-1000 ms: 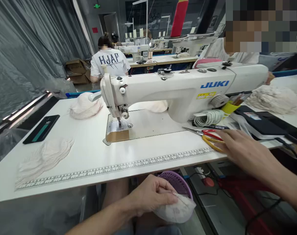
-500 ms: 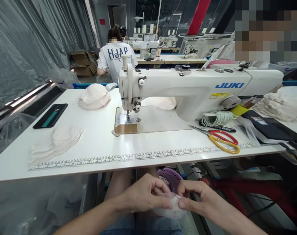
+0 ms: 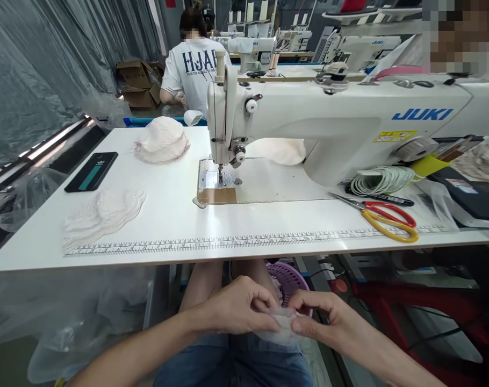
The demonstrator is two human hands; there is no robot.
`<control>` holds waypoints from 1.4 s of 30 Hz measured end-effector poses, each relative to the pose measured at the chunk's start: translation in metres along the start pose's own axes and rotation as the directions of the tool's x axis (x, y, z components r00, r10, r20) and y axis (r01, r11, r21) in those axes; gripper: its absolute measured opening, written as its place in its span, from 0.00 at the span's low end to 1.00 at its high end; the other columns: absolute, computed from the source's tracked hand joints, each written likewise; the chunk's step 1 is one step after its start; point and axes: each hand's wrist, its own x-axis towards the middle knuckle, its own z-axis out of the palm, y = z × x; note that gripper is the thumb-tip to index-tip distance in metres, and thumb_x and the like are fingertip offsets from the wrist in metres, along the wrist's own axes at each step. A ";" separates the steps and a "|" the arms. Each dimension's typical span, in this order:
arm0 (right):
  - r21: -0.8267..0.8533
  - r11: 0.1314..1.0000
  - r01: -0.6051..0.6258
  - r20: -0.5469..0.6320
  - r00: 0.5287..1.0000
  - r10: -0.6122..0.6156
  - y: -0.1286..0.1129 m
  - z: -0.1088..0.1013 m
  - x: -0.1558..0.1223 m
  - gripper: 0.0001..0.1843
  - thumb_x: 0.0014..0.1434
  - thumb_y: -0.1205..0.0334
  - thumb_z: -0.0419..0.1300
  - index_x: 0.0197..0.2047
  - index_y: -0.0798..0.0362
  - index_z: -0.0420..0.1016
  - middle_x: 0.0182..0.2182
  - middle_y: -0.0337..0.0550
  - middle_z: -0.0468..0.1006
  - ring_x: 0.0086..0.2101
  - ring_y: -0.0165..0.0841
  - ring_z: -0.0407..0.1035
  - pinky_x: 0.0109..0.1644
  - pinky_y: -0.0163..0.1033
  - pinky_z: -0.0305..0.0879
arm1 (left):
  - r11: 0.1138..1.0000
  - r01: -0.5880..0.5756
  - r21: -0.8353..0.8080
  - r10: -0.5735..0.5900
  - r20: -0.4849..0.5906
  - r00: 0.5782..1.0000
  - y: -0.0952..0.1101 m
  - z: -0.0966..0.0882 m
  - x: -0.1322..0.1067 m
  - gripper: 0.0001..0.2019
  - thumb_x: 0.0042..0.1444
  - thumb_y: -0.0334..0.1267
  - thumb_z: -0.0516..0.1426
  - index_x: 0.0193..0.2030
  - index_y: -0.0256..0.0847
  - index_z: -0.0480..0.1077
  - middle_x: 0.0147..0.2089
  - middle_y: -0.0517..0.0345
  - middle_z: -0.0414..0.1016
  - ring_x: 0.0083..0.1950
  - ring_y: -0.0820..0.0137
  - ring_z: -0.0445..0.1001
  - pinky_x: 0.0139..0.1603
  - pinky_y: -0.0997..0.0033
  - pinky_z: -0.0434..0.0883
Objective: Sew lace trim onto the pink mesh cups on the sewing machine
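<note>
My left hand (image 3: pixel 244 307) pinches one side of a small piece of thin white fabric (image 3: pixel 282 332) between thumb and fingers. On its other side, my right hand (image 3: pixel 319 314) grips the same fabric with thumb and forefinger. Both hands are held over my lap, below the table's front edge. The fabric is sheer and partly covered by my fingers. Above it on the table stands a white sewing machine (image 3: pixel 349 115). A stack of white lace-edged fabric pieces (image 3: pixel 105 217) lies at the left, and a rounded pile of pale fabric (image 3: pixel 162 141) sits behind it.
Scissors (image 3: pixel 383 215) with red and yellow handles lie on the right, by a coil of pale cord (image 3: pixel 383 180). A phone (image 3: pixel 92 172) rests at the left. A purple basket (image 3: pixel 295 279) stands beneath the table. Another person (image 3: pixel 196 70) sits beyond it.
The camera view has shifted, so the table and machine appear higher and larger. Both hands keep hold of the white fabric, with the fingers slightly farther apart.
</note>
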 end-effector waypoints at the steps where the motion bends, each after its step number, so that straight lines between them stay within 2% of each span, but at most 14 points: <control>1: 0.005 1.000 -0.003 0.005 1.000 0.003 0.000 0.000 0.001 0.13 0.55 0.51 0.61 0.28 0.52 0.71 0.25 0.34 0.65 0.29 0.29 0.57 0.34 0.32 0.53 | 1.000 0.007 -0.012 -0.007 0.012 1.000 -0.001 0.000 0.000 0.12 0.45 0.40 0.63 0.33 0.33 0.75 0.25 0.61 0.71 0.24 0.79 0.62 0.25 0.81 0.59; 5: 0.076 0.994 -0.072 0.007 0.997 0.072 0.005 0.000 0.001 0.14 0.52 0.51 0.63 0.26 0.53 0.71 0.24 0.34 0.66 0.28 0.29 0.57 0.32 0.33 0.52 | 0.998 0.031 -0.047 -0.028 0.075 0.997 -0.005 -0.003 -0.002 0.12 0.44 0.38 0.63 0.35 0.33 0.76 0.29 0.57 0.75 0.28 0.74 0.68 0.30 0.79 0.64; 9: 0.151 0.981 -0.121 0.023 0.993 0.119 0.012 -0.002 0.000 0.15 0.50 0.49 0.64 0.26 0.53 0.74 0.25 0.36 0.69 0.29 0.30 0.59 0.33 0.34 0.54 | 0.997 0.069 -0.042 -0.066 0.069 0.995 -0.010 -0.005 -0.006 0.13 0.43 0.38 0.63 0.36 0.33 0.76 0.31 0.52 0.77 0.32 0.70 0.72 0.33 0.76 0.67; 20: 0.224 0.949 -0.224 0.013 0.974 0.227 0.014 0.002 0.004 0.16 0.44 0.50 0.67 0.22 0.54 0.71 0.20 0.34 0.64 0.25 0.28 0.55 0.30 0.33 0.52 | 0.988 0.111 -0.109 -0.098 0.119 0.988 -0.012 -0.009 -0.008 0.16 0.44 0.42 0.63 0.38 0.32 0.77 0.28 0.55 0.75 0.27 0.74 0.68 0.32 0.76 0.65; 23: 0.199 0.960 -0.197 0.008 0.980 0.199 0.013 0.005 0.007 0.17 0.45 0.48 0.65 0.23 0.54 0.71 0.20 0.34 0.64 0.25 0.28 0.55 0.30 0.33 0.52 | 0.986 0.087 -0.145 -0.068 0.131 0.989 -0.011 -0.005 -0.006 0.19 0.42 0.42 0.65 0.40 0.33 0.76 0.30 0.57 0.74 0.29 0.75 0.67 0.31 0.78 0.64; 25: 0.136 0.978 -0.161 -0.005 0.987 0.163 0.014 0.007 0.008 0.18 0.48 0.47 0.64 0.23 0.54 0.71 0.20 0.34 0.63 0.25 0.27 0.54 0.29 0.33 0.52 | 0.992 0.057 -0.112 -0.049 0.075 0.996 -0.009 0.000 -0.003 0.20 0.40 0.43 0.66 0.39 0.33 0.76 0.27 0.60 0.72 0.27 0.77 0.64 0.27 0.80 0.60; 27: 0.050 0.991 -0.123 -0.029 0.992 0.125 0.016 0.008 0.009 0.18 0.50 0.47 0.62 0.23 0.54 0.71 0.20 0.34 0.62 0.25 0.27 0.54 0.29 0.33 0.51 | 0.998 0.037 -0.055 -0.038 -0.016 0.999 -0.009 0.006 0.001 0.17 0.41 0.44 0.66 0.35 0.32 0.76 0.23 0.63 0.67 0.24 0.79 0.59 0.23 0.81 0.54; 29: -0.029 0.995 -0.099 -0.051 0.994 0.097 0.018 0.008 0.008 0.17 0.52 0.48 0.61 0.23 0.54 0.71 0.20 0.34 0.62 0.25 0.28 0.54 0.29 0.33 0.51 | 0.998 0.041 -0.040 -0.043 -0.063 0.997 -0.009 0.010 0.004 0.14 0.44 0.43 0.64 0.31 0.32 0.76 0.21 0.64 0.65 0.23 0.80 0.57 0.22 0.80 0.52; 32: -0.077 0.994 -0.073 -0.044 0.997 0.070 0.019 0.007 0.004 0.16 0.54 0.49 0.60 0.25 0.54 0.73 0.21 0.34 0.65 0.26 0.28 0.56 0.30 0.32 0.53 | 0.991 0.086 -0.102 -0.089 -0.027 0.996 -0.010 0.012 0.006 0.13 0.43 0.42 0.64 0.30 0.32 0.77 0.22 0.62 0.68 0.23 0.79 0.59 0.23 0.79 0.54; 36: -0.077 0.996 -0.037 -0.021 0.999 0.036 0.017 0.008 -0.001 0.13 0.53 0.51 0.62 0.28 0.53 0.75 0.24 0.35 0.71 0.28 0.29 0.61 0.33 0.32 0.56 | 0.978 0.150 -0.143 -0.153 -0.014 0.988 -0.013 0.009 0.004 0.17 0.39 0.46 0.66 0.29 0.32 0.76 0.21 0.61 0.69 0.22 0.78 0.59 0.24 0.78 0.56; 39: -0.098 0.994 -0.042 -0.045 0.998 0.038 0.016 0.010 -0.002 0.14 0.54 0.51 0.61 0.27 0.53 0.75 0.23 0.35 0.72 0.28 0.29 0.62 0.32 0.31 0.57 | 0.976 0.158 -0.148 -0.160 0.001 0.987 -0.014 0.008 0.003 0.19 0.38 0.49 0.66 0.28 0.32 0.76 0.21 0.62 0.68 0.21 0.79 0.58 0.24 0.78 0.55; 42: -0.129 0.991 -0.037 -0.054 0.998 0.030 0.015 0.011 -0.003 0.13 0.55 0.52 0.60 0.27 0.53 0.74 0.22 0.35 0.71 0.26 0.28 0.61 0.31 0.31 0.56 | 0.973 0.157 -0.167 -0.158 0.009 0.987 -0.012 0.011 0.003 0.21 0.36 0.49 0.67 0.32 0.33 0.76 0.23 0.61 0.70 0.23 0.78 0.61 0.26 0.78 0.58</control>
